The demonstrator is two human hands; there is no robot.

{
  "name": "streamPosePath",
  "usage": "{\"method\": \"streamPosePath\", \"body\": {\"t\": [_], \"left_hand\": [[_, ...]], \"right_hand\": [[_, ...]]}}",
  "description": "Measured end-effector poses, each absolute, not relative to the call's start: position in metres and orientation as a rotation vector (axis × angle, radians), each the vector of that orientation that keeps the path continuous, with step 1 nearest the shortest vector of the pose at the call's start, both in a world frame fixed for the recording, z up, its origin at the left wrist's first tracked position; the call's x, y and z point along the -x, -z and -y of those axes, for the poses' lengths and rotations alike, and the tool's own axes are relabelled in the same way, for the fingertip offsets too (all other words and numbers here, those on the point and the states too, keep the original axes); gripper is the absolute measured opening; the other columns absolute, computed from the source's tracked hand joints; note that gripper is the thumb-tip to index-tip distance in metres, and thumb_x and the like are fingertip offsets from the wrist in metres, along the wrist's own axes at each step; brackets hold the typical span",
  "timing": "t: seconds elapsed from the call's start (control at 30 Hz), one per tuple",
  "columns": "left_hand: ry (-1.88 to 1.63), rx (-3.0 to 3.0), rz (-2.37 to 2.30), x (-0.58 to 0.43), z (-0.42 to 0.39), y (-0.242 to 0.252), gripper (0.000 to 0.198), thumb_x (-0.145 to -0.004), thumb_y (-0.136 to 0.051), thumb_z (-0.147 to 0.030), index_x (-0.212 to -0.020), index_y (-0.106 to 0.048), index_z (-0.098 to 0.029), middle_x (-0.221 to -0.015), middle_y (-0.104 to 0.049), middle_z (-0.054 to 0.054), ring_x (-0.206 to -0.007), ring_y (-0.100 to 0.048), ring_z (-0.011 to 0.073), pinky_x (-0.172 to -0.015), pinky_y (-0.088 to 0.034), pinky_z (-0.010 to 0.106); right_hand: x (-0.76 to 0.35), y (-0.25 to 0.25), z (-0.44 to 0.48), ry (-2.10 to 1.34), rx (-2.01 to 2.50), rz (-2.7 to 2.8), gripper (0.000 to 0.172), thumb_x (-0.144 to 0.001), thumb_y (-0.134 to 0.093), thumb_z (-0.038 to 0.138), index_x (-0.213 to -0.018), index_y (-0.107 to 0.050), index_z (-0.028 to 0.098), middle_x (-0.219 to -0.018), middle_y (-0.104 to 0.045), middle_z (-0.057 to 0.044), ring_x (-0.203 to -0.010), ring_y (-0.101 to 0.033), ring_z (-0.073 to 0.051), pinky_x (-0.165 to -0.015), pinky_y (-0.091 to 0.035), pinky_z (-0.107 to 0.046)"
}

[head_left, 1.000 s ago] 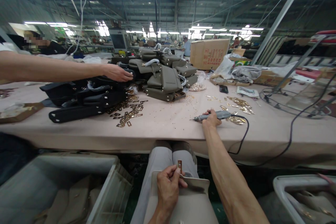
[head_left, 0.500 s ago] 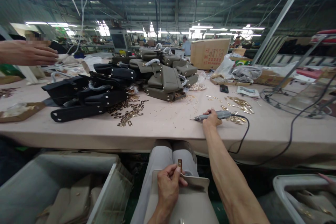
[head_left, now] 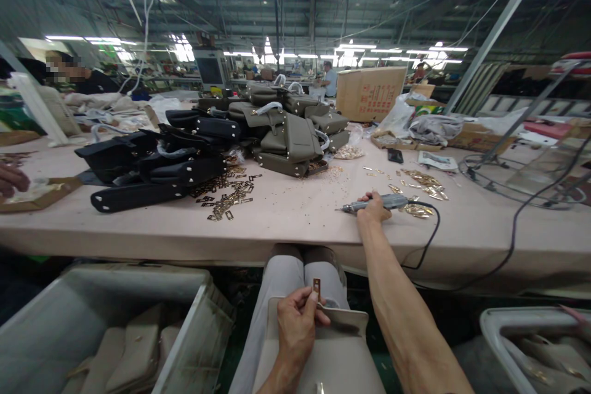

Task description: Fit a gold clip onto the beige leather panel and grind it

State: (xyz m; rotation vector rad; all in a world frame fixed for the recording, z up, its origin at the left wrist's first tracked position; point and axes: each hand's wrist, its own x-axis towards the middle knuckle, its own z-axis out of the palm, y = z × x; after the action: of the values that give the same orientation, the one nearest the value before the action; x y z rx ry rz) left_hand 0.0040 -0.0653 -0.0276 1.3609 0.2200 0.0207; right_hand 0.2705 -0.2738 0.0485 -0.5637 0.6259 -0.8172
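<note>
Right hand (head_left: pixel 373 209) is closed round the corded tool (head_left: pixel 378 202) on the table (head_left: pixel 295 215). Below the table edge, I see left hand (head_left: pixel 295 326) pinching a small metal clasp (head_left: pixel 316 287) over the beige bag (head_left: pixel 323 351).

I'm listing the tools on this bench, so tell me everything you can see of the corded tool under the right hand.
The tool is a slim, pen-shaped handpiece with a grey, metal-looking body. It lies nearly flat on the pale table, its thin pointed tip aimed left. The right hand rests over its middle, fingers curled around it. A black cord leaves its right end, loops over the table edge and hangs down. Small gold fittings lie just beside that end. Whether it is running cannot be told.
</note>
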Motion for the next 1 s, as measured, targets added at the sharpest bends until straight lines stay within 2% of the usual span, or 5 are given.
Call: {"method": "streamPosePath", "body": {"t": [0.17, 0.37, 0.5, 0.67, 1.0], "left_hand": [[-0.019, -1.381, -0.199, -0.007, 0.065, 0.030, 0.045, -0.081, -0.073, -0.056, -0.086, -0.076, -0.012, -0.073, -0.078, 0.011, -0.047, -0.069, 0.0188, -0.047, -0.054, 0.025], [0.080, -1.311, -0.178, -0.007, 0.063, 0.027, 0.030, -0.085, -0.070, -0.041, -0.089, -0.075, -0.012, -0.074, -0.078, 0.010, -0.061, -0.076, 0.0223, -0.059, -0.063, 0.029], [0.117, -1.235, -0.201, -0.008, 0.061, 0.028, 0.022, -0.085, -0.066, -0.029, -0.093, -0.074, -0.010, -0.087, -0.080, 0.012, -0.066, -0.077, 0.0207, -0.061, -0.064, 0.026], [0.153, -1.186, -0.258, -0.008, 0.061, 0.029, 0.020, -0.085, -0.066, -0.023, -0.094, -0.074, -0.007, -0.086, -0.079, 0.013, -0.065, -0.078, 0.0209, -0.058, -0.063, 0.024], [0.161, -1.188, -0.293, -0.006, 0.062, 0.028, 0.019, -0.086, -0.058, -0.013, -0.091, -0.076, -0.009, -0.086, -0.080, 0.011, -0.064, -0.077, 0.0190, -0.057, -0.064, 0.024]], "right_hand": [[-0.258, -0.064, 0.272, 0.777, 0.543, -0.586, 0.033, -0.084, -0.072, 0.021, -0.078, -0.040, 0.022, -0.064, -0.057, 0.007, -0.043, -0.049, -0.007, -0.038, -0.047, -0.018], [-0.202, -0.073, 0.272, 0.689, 0.637, -0.431, 0.021, -0.086, -0.068, 0.021, -0.081, -0.048, 0.019, -0.072, -0.056, 0.006, -0.048, -0.049, -0.005, -0.046, -0.050, -0.017], [-0.132, -0.073, 0.249, 0.589, 0.730, -0.238, 0.021, -0.083, -0.071, 0.022, -0.080, -0.050, 0.019, -0.073, -0.055, 0.006, -0.050, -0.047, -0.004, -0.049, -0.049, -0.017], [-0.053, -0.070, 0.206, 0.561, 0.875, -0.179, 0.030, -0.075, -0.080, 0.024, -0.083, -0.051, 0.020, -0.074, -0.058, 0.005, -0.051, -0.046, -0.005, -0.051, -0.049, -0.020], [-0.019, -0.054, 0.170, 0.706, 1.084, -0.079, 0.023, -0.084, -0.077, 0.031, -0.084, -0.057, 0.019, -0.073, -0.058, 0.004, -0.048, -0.047, -0.007, -0.052, -0.046, -0.025]]}}
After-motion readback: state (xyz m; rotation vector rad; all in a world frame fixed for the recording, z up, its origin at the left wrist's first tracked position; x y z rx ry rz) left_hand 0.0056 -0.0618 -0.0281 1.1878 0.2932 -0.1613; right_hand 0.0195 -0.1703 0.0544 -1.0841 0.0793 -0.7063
